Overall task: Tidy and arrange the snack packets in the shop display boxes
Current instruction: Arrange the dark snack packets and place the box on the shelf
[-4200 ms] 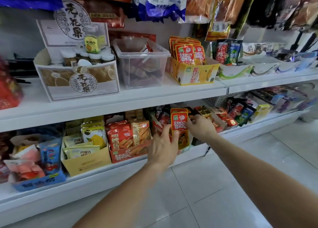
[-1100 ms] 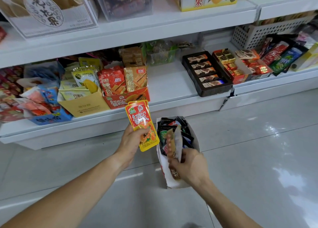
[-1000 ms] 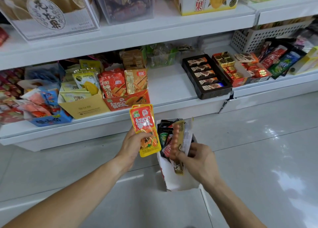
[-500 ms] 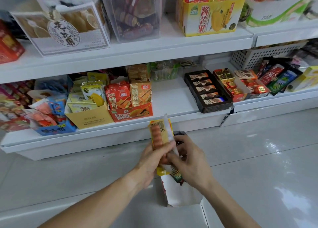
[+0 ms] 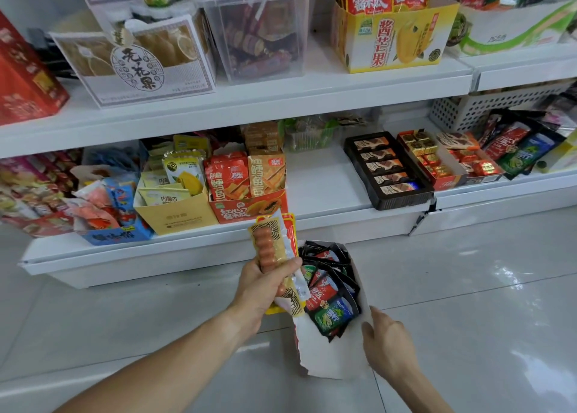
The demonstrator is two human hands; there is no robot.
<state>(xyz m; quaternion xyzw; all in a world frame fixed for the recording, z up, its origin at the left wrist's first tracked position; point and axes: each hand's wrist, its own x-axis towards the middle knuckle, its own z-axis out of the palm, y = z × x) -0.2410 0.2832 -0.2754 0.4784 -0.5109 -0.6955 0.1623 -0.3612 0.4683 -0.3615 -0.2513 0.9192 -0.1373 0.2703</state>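
Both hands are busy at once, which is where the trouble could start. My left hand (image 5: 265, 283) has its fingers curled round a small bunch of packets: a sausage packet (image 5: 269, 245) in front, and behind it an orange-and-yellow one (image 5: 289, 228) whose top edge peeps out. They stand nearly upright, fanned a little, held only by their lower halves. I judge the grip thin for slick film; if I loosen it to sort them, the back packet could slide out and drop to the floor (image 5: 468, 287).

My right hand (image 5: 385, 345) holds the torn white box (image 5: 327, 362) by its right side wall; the thumb lies on the outside, and I cannot tell how the fingers sit behind it. It is carried in the air, below the front edge of the lower shelf (image 5: 327, 181), and tips toward me, with dark packets (image 5: 331, 300) heaped loosely to the brim. One-sided support on soft, ripped card looks risky: the wall may fold, or the load may spill over the ragged front edge.

My left-hand bunch touches or just overlaps the box's left rim, well apart from the right hand. A bare stretch of the lower shelf lies between the red papaya box (image 5: 249, 209) and the black tray (image 5: 390, 172).
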